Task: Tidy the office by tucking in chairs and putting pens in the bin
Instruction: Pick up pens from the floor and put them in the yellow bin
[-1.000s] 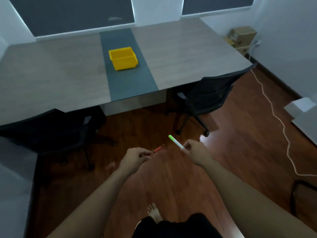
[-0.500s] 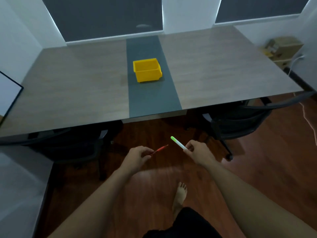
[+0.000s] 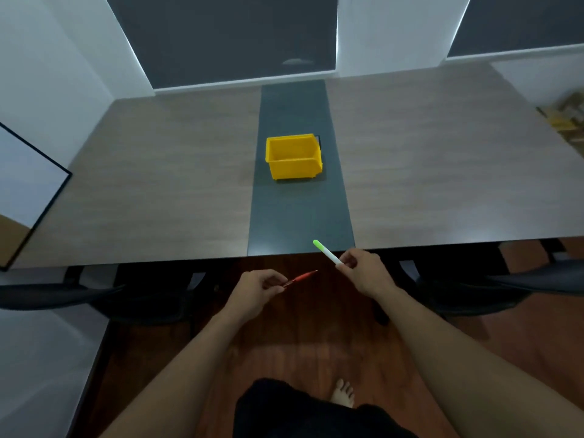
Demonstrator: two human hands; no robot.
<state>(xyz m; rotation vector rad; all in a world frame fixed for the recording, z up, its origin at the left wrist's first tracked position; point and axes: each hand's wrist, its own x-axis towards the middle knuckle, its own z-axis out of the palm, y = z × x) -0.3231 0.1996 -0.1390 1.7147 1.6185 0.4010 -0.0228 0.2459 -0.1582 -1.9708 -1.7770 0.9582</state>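
A yellow bin (image 3: 293,156) stands on the dark centre strip of the wooden table (image 3: 164,191); nothing shows inside it. My left hand (image 3: 257,289) pinches a thin red pen (image 3: 300,277) that points right and up. My right hand (image 3: 363,271) holds a white pen with a green cap (image 3: 325,254), its tip over the table's near edge. Both hands hover just short of that edge, well in front of the bin. Two black chairs are tucked under the table, one at the left (image 3: 94,295) and one at the right (image 3: 505,286).
A white board with a black frame (image 3: 28,188) leans at the left. Cardboard boxes (image 3: 568,115) sit blurred at the far right. A grey surface (image 3: 38,358) fills the lower left. Brown wooden floor (image 3: 309,336) and my bare foot (image 3: 343,395) lie below.
I have stepped up to the table and turned left, so the bin is now straight ahead and nearer. Both hands still hold their pens and have risen toward the table edge.
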